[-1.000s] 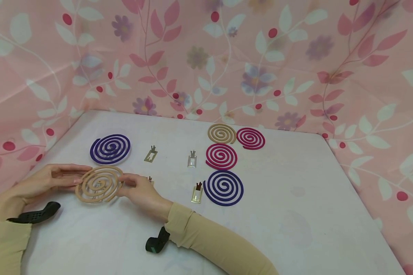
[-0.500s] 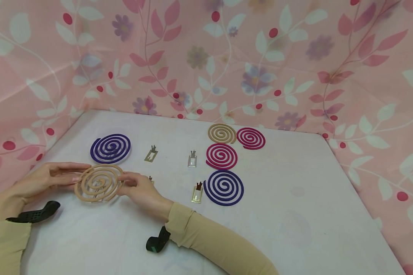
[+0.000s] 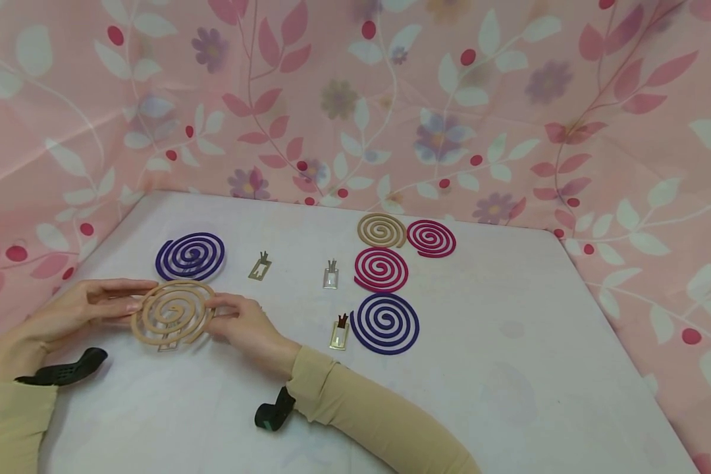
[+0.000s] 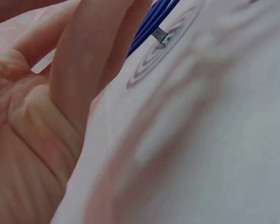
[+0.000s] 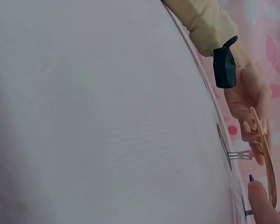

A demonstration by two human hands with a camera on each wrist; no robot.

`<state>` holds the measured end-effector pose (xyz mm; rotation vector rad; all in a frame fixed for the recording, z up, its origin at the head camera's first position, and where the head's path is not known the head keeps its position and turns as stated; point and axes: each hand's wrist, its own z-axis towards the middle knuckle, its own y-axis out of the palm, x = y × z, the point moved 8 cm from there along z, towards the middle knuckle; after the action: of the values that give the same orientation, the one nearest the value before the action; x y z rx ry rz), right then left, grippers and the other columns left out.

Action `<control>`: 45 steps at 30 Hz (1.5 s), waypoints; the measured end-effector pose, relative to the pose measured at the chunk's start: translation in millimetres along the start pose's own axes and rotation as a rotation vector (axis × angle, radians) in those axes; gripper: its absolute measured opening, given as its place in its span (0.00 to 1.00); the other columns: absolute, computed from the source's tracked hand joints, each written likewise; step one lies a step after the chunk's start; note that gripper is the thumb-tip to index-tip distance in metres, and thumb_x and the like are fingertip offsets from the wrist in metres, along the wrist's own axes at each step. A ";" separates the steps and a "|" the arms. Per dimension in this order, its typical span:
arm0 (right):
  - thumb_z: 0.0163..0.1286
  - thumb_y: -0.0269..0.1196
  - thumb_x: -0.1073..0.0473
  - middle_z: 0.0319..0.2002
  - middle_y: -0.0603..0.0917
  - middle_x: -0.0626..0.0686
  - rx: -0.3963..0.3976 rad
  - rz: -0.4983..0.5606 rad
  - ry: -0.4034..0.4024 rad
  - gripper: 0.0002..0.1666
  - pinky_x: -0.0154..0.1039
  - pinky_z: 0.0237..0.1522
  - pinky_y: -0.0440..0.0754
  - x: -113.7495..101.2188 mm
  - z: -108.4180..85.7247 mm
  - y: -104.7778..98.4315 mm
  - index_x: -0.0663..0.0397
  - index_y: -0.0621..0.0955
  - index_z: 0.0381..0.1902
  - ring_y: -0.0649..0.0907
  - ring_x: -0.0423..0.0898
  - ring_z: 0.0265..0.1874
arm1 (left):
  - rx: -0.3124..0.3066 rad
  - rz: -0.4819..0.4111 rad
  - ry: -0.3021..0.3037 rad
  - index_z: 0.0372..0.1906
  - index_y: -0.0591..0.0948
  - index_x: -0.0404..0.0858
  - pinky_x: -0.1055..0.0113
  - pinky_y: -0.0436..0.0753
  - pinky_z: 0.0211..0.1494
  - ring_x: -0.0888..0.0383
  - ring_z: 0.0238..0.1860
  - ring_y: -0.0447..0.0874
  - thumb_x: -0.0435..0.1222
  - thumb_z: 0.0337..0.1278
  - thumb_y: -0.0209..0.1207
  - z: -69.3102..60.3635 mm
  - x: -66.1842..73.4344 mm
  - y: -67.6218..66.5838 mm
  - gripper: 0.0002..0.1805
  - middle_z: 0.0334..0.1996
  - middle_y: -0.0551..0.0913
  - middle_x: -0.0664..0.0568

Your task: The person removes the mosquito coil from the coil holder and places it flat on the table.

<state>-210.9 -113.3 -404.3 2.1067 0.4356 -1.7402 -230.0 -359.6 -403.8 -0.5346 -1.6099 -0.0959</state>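
Observation:
A tan mosquito coil is held level between both hands, over a small metal coil stand on the table. My left hand pinches its left edge with thumb and fingers. On the opposite edge, my right hand pinches the coil. Seen edge-on in the right wrist view, the tan coil is above the upright prongs of the stand. Whether the prongs touch it cannot be told. Just behind, a purple coil sits raised on its own stand, whose metal post shows in the left wrist view.
Metal stands lie mid-table: one at back left, another to its right, a third nearer. To their right lie a tan coil, two pink coils and a purple coil. Floral cloth hangs behind.
The tan coil has shifted slightly away from me, and more of the stand's base shows below it. Both hands keep their hold. The right hand has moved slightly, now covering the stand beside it.

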 end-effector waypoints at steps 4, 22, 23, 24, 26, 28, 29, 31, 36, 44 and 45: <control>0.59 0.64 0.70 0.57 0.81 0.42 0.012 0.065 0.014 0.24 0.28 0.42 0.81 -1.6 1.3 -3.7 0.54 0.84 0.54 0.83 0.35 0.37 | 0.030 0.006 0.022 0.67 0.73 0.31 0.66 0.87 0.49 0.61 0.52 0.86 0.23 0.71 0.47 2.0 4.9 1.3 0.22 0.57 0.85 0.57; 0.62 0.66 0.71 0.31 0.90 0.56 0.098 0.169 0.008 0.19 0.36 0.45 0.87 -26.3 4.1 -32.9 0.52 0.86 0.50 0.90 0.54 0.35 | 0.039 -0.185 0.163 0.65 0.77 0.33 0.70 0.86 0.49 0.65 0.54 0.84 0.18 0.68 0.46 17.8 29.8 13.9 0.24 0.57 0.84 0.58; 0.63 0.66 0.71 0.32 0.90 0.55 0.100 0.171 0.000 0.18 0.37 0.45 0.87 -27.5 4.1 -34.0 0.52 0.86 0.50 0.90 0.55 0.35 | 0.045 -0.189 0.162 0.65 0.77 0.34 0.70 0.86 0.49 0.65 0.54 0.84 0.18 0.68 0.46 18.5 30.4 14.6 0.24 0.57 0.84 0.58; 0.63 0.66 0.71 0.32 0.90 0.55 0.102 0.176 -0.007 0.18 0.38 0.45 0.88 -28.4 4.1 -34.9 0.53 0.86 0.50 0.90 0.56 0.35 | 0.048 -0.196 0.164 0.65 0.77 0.34 0.70 0.86 0.49 0.65 0.54 0.84 0.18 0.68 0.46 18.9 31.5 15.3 0.25 0.57 0.84 0.59; 0.64 0.66 0.71 0.33 0.90 0.55 0.105 0.178 -0.016 0.17 0.38 0.45 0.88 -30.3 4.0 -36.5 0.54 0.86 0.49 0.90 0.57 0.35 | 0.053 -0.211 0.165 0.64 0.77 0.35 0.70 0.85 0.49 0.65 0.53 0.84 0.18 0.69 0.46 19.7 32.7 16.7 0.24 0.57 0.84 0.59; 0.64 0.66 0.71 0.35 0.89 0.54 0.105 0.183 -0.023 0.16 0.39 0.45 0.88 -31.5 4.2 -37.7 0.55 0.86 0.49 0.90 0.58 0.35 | 0.052 -0.231 0.170 0.64 0.78 0.36 0.70 0.85 0.49 0.65 0.53 0.84 0.18 0.69 0.46 20.3 34.1 18.0 0.24 0.57 0.85 0.58; 0.64 0.66 0.71 0.35 0.89 0.54 0.106 0.182 -0.025 0.16 0.38 0.45 0.88 -31.8 4.5 -38.3 0.55 0.86 0.49 0.90 0.58 0.36 | 0.045 -0.245 0.180 0.64 0.78 0.36 0.70 0.85 0.49 0.64 0.53 0.84 0.18 0.69 0.45 20.7 35.2 18.9 0.25 0.56 0.85 0.58; 0.64 0.66 0.71 0.36 0.89 0.53 0.110 0.182 -0.026 0.15 0.38 0.45 0.88 -32.4 4.9 -39.4 0.55 0.86 0.48 0.90 0.59 0.36 | 0.029 -0.271 0.199 0.64 0.78 0.37 0.70 0.85 0.50 0.64 0.53 0.84 0.18 0.69 0.45 21.4 37.2 20.6 0.25 0.57 0.85 0.57; 0.64 0.65 0.72 0.43 0.86 0.50 0.113 0.196 -0.035 0.16 0.39 0.43 0.88 -33.5 6.1 -42.3 0.57 0.86 0.49 0.89 0.61 0.36 | -0.022 -0.387 0.268 0.64 0.78 0.34 0.68 0.86 0.51 0.61 0.54 0.85 0.15 0.68 0.42 23.6 42.9 25.4 0.27 0.58 0.85 0.53; 0.64 0.65 0.74 0.48 0.81 0.44 0.119 0.203 -0.049 0.17 0.37 0.38 0.89 -33.9 7.3 -49.0 0.56 0.87 0.49 0.90 0.57 0.35 | -0.004 -0.418 0.275 0.64 0.78 0.33 0.67 0.86 0.50 0.60 0.54 0.86 0.15 0.67 0.42 27.7 42.8 30.9 0.27 0.58 0.84 0.52; 0.64 0.65 0.74 0.48 0.81 0.44 0.121 0.202 -0.049 0.17 0.37 0.38 0.89 -33.8 7.7 -49.8 0.56 0.87 0.49 0.90 0.58 0.35 | -0.002 -0.421 0.276 0.64 0.78 0.33 0.67 0.86 0.50 0.60 0.54 0.86 0.15 0.68 0.42 28.2 43.0 31.6 0.27 0.58 0.84 0.52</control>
<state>-247.0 -73.0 -376.8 2.1021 0.1014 -1.7340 -244.3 -309.1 -374.0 -0.1659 -1.4283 -0.4663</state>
